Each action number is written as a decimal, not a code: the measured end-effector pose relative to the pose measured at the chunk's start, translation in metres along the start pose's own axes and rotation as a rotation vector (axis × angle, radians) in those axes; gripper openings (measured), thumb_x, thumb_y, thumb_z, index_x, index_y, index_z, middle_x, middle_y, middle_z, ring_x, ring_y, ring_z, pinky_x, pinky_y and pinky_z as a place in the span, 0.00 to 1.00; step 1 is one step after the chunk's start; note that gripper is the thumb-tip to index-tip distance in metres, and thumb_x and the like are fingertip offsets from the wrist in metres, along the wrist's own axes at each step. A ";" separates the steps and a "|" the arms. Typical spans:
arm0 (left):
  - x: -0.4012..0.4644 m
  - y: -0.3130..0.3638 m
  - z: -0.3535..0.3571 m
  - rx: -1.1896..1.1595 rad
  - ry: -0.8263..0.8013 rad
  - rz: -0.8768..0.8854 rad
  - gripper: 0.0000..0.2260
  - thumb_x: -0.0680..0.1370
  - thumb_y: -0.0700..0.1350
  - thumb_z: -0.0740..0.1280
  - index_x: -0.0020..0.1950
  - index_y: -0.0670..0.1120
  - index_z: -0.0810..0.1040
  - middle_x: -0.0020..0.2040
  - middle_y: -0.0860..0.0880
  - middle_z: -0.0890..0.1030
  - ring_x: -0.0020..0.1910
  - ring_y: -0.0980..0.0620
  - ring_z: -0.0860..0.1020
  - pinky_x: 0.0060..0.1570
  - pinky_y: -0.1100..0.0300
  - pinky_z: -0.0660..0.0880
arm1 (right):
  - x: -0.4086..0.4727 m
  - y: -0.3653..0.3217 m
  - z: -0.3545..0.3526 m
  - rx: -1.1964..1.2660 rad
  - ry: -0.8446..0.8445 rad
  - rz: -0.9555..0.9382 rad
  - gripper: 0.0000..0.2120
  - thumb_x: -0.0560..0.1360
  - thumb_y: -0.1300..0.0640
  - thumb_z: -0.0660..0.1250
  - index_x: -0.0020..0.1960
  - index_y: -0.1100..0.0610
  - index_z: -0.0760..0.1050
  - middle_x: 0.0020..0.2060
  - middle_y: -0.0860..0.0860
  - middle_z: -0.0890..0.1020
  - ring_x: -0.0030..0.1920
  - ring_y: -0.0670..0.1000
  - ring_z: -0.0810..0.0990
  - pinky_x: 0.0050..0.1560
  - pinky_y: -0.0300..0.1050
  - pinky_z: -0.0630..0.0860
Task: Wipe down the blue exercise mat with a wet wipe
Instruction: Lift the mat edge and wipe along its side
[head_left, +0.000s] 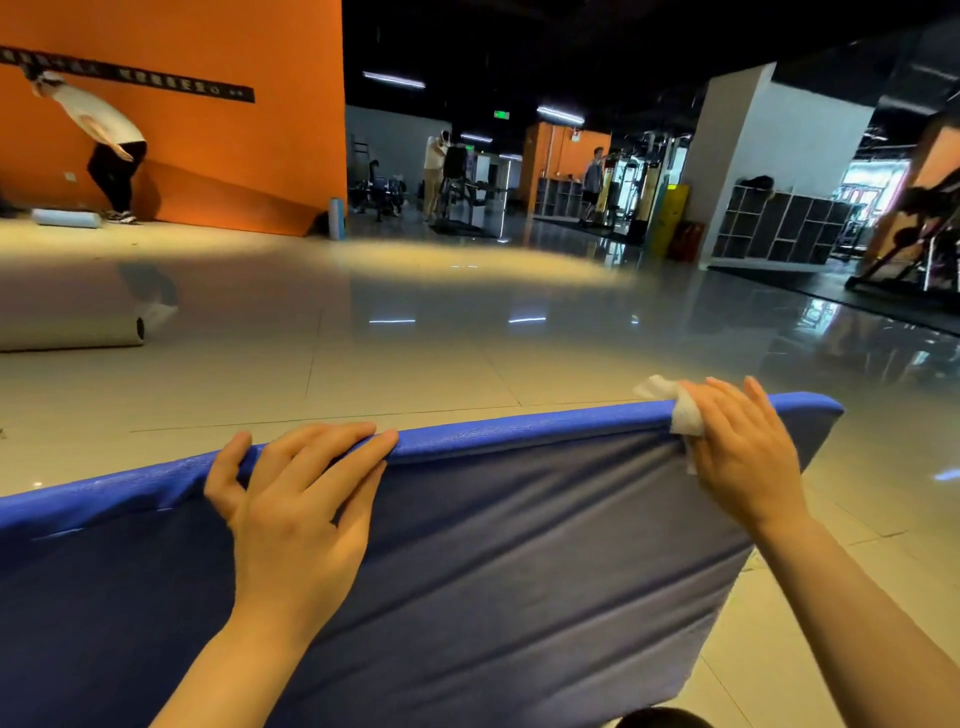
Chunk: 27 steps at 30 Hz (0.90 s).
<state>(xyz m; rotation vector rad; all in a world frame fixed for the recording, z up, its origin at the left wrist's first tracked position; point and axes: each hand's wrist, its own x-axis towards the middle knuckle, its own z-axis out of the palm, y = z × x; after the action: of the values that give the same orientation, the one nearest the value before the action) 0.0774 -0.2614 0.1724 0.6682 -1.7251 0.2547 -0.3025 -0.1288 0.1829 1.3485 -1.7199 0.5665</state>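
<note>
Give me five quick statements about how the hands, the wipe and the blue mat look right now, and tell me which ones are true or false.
1. The blue mat stands up on its edge. True.
2. The left hand holds the wet wipe. False: the wipe is under the right hand, and the left hand grips the bare top edge.
3. The wipe sits on the mat's top edge, near its right end. True.
4. Both hands are on the mat's top edge. True.
5. The mat lies flat on the tiled floor. False: it is upright, with its fabric face toward the camera.
</note>
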 end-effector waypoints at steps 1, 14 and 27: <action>0.000 0.000 0.001 0.001 0.007 0.003 0.10 0.79 0.46 0.65 0.52 0.50 0.86 0.52 0.52 0.84 0.54 0.53 0.77 0.66 0.47 0.53 | -0.005 0.014 -0.002 -0.009 -0.033 0.098 0.21 0.78 0.55 0.54 0.65 0.64 0.73 0.60 0.63 0.78 0.61 0.64 0.75 0.69 0.62 0.61; 0.003 -0.001 0.018 0.056 0.070 0.001 0.08 0.78 0.43 0.67 0.52 0.49 0.86 0.52 0.52 0.85 0.54 0.51 0.78 0.64 0.48 0.56 | 0.018 -0.138 0.013 0.413 0.066 0.109 0.25 0.74 0.60 0.54 0.71 0.58 0.68 0.66 0.59 0.75 0.68 0.60 0.69 0.71 0.57 0.56; 0.000 -0.048 -0.013 0.152 -0.060 -0.027 0.14 0.79 0.46 0.63 0.61 0.46 0.82 0.63 0.46 0.81 0.64 0.48 0.73 0.74 0.47 0.48 | 0.033 -0.121 0.027 -0.043 0.117 -0.033 0.23 0.74 0.63 0.57 0.67 0.59 0.76 0.68 0.56 0.75 0.69 0.58 0.70 0.70 0.66 0.59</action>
<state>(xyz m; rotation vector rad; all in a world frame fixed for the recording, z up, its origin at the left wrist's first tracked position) 0.1154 -0.2938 0.1672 0.8168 -1.7645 0.3522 -0.1998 -0.2060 0.1776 1.2863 -1.6038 0.5753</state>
